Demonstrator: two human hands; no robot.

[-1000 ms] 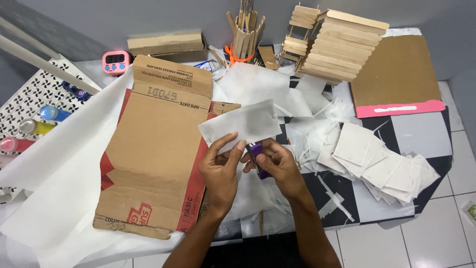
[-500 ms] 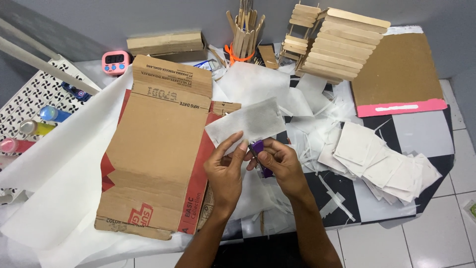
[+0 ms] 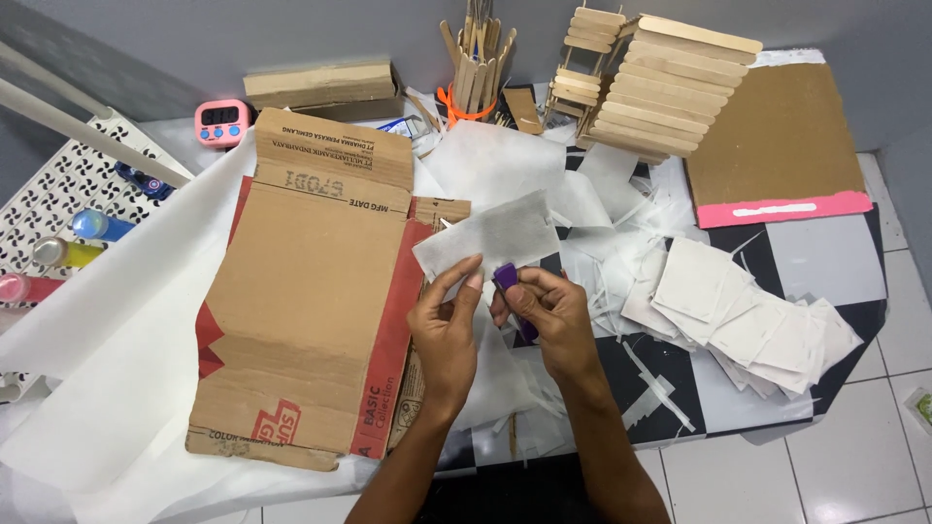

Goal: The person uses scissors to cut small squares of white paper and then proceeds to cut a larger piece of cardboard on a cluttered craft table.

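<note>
My left hand (image 3: pixel 445 330) pinches the lower edge of a small white paper rectangle (image 3: pixel 490 239), holding it up over the table's middle. My right hand (image 3: pixel 547 320) is closed around a small purple tool (image 3: pixel 508 281), whose tip sits at the same lower edge of the paper, right beside the left fingers. Both hands hover over white paper scraps, just right of a flattened brown cardboard box (image 3: pixel 309 296).
A pile of cut white squares (image 3: pixel 743 315) lies to the right. At the back stand a bundle of wooden sticks (image 3: pixel 474 53), a stick-built structure (image 3: pixel 655 82) and a brown board with pink edge (image 3: pixel 777 141). Pink timer (image 3: pixel 221 118) and small bottles (image 3: pixel 68 247) sit left. Large white sheet (image 3: pixel 92 340) drapes left.
The white paper piece has been lifted slightly and shifted right, and the purple tool has moved up to its lower edge. Both hands stay close together.
</note>
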